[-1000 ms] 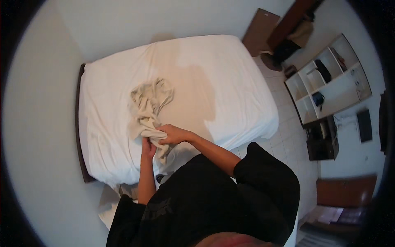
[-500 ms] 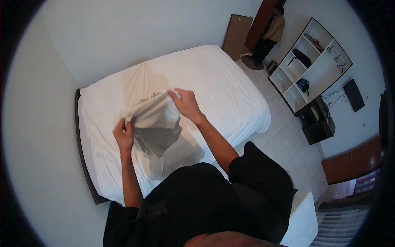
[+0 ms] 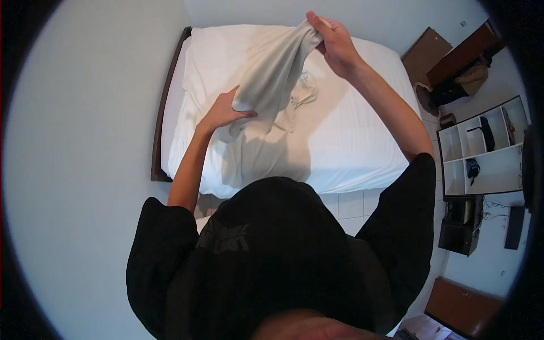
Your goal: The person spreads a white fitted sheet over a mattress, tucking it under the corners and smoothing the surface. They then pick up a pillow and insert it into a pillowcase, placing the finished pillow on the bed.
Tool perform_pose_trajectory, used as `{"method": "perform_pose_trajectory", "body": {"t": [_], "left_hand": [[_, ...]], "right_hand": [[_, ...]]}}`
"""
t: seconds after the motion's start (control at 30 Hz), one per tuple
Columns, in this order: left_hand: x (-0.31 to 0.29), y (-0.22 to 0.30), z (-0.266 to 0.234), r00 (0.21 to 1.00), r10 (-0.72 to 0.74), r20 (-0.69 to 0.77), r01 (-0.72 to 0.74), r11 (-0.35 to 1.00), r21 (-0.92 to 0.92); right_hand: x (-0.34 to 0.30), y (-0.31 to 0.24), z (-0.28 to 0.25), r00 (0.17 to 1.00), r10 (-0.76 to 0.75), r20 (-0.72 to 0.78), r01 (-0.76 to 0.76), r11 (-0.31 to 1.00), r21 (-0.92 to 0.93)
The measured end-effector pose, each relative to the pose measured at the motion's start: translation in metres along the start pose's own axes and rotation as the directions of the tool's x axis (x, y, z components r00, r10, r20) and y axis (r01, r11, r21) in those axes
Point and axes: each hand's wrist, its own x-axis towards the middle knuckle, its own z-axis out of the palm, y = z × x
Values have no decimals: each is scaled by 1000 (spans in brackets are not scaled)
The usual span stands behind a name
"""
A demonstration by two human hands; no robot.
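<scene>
A pale beige cloth, probably a garment, is stretched up at a slant between my two hands above the bed. My right hand, raised at the far side, pinches its upper end between thumb and fingers. Lower and to the left, my left hand holds the near edge, thumb and fingers spread along it. The lower part of the cloth hangs in loose folds, with a crumpled bit near the bed's middle. Beneath lies the bed's white sheet, slightly wrinkled, with my shadow across it.
A dark headboard edges the bed on the left, beside a plain wall. At right stand an open white shelf unit with bags and a small black cabinet. A person is by the brown door at the far right.
My right hand has lifted up and away, drawing the cloth longer and higher. My left hand has moved farther forward over the bed. The whole view has swung round and shifted.
</scene>
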Motion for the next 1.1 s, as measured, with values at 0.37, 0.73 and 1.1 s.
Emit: {"method": "perform_pose_trajectory", "body": {"t": [0.37,0.73,1.1], "left_hand": [[30,29,-20,947,-237,216,233,46,-971],[91,5,-9,944,-197,265,328,466,-822],[41,28,142,963,-268,-1,210,757,-619]], "right_hand": [[3,97,55,823,-475,312,523,419,-742],[-64,183,21,927,369,72,-376,909,179],[-103,213,-35,897,436,-67,-382,844,376]]}}
